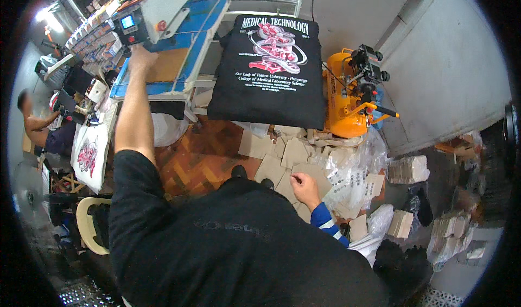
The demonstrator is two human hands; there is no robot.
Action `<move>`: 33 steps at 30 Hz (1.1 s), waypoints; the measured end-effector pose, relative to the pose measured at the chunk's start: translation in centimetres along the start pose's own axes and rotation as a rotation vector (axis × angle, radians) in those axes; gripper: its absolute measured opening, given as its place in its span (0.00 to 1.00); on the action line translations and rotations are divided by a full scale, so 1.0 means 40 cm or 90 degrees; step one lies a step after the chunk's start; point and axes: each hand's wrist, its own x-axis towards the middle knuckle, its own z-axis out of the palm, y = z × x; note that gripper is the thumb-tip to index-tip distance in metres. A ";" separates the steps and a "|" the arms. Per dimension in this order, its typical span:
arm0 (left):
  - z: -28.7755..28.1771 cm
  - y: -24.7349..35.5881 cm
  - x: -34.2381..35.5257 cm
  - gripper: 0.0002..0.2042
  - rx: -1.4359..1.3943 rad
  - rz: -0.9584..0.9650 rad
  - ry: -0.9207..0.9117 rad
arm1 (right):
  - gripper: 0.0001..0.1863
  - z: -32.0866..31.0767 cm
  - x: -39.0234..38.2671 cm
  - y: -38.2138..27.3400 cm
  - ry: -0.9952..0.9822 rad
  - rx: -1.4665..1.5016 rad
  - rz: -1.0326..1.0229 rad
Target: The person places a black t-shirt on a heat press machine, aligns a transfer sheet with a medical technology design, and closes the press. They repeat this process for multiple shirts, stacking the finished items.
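Observation:
My left arm is stretched forward, and my left hand [142, 61] is at the front of a heat press, just under its control box [130, 26] with a small lit screen. Its fingers are hidden by the hand itself. Below it, a brown sheet [169, 65] lies on the press's blue bed [203, 19]. My right hand [305, 189] hangs low in front of me, fingers curled in, with no object showing in it. Blue and white striped cloth [325, 220] is around that wrist. Ahead, a black printed shirt [266, 103] lies flat beside the press, touched by neither hand.
An orange air compressor [344, 119] stands right of the shirt. Cardboard pieces [296, 154] and clear plastic [350, 171] litter the floor, with wrapped stacks [407, 170] farther right. At left are another person [40, 123], a printed white cloth [89, 155] and a cream chair [87, 225].

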 end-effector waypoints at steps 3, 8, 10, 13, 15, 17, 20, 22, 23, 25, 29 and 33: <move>0.026 0.067 -0.077 0.33 -0.104 0.023 0.096 | 0.13 0.018 0.080 -0.083 -0.044 0.037 -0.071; 0.096 0.140 -0.237 0.31 -0.332 0.282 0.171 | 0.11 -0.017 0.286 -0.365 -0.031 0.115 -0.215; -0.045 0.113 -0.283 0.28 -0.480 0.327 -0.124 | 0.10 -0.058 0.360 -0.489 0.005 0.116 -0.300; -0.138 -0.136 -0.257 0.23 -0.477 0.212 -0.400 | 0.09 -0.067 0.460 -0.668 0.037 0.119 -0.322; -0.130 -0.331 -0.204 0.17 -0.549 0.032 -0.388 | 0.10 -0.044 0.527 -0.789 0.163 0.085 -0.377; -0.081 -0.488 -0.162 0.22 -0.587 -0.142 -0.081 | 0.18 -0.009 0.634 -0.832 0.320 0.070 -0.422; 0.096 -0.818 -0.159 0.34 -0.408 -0.153 0.165 | 0.39 0.088 0.758 -0.926 0.507 -0.044 -0.401; 0.216 -1.036 -0.205 0.32 -0.419 -0.202 -0.088 | 0.41 0.118 0.818 -0.938 0.747 -0.206 -0.366; 0.273 -1.127 -0.244 0.30 -0.345 -0.186 -0.225 | 0.42 0.110 0.826 -0.937 0.771 -0.204 -0.291; 0.348 -1.227 -0.354 0.26 -0.239 -0.124 -0.306 | 0.43 0.071 0.818 -0.896 0.767 -0.116 -0.182; 0.515 -1.427 -0.541 0.23 -0.205 -0.323 -0.628 | 0.40 -0.007 0.867 -0.802 0.798 -0.155 -0.191; 0.599 -1.421 -0.633 0.14 -0.439 -0.859 -0.708 | 0.36 -0.065 0.867 -0.784 0.803 -0.110 -0.115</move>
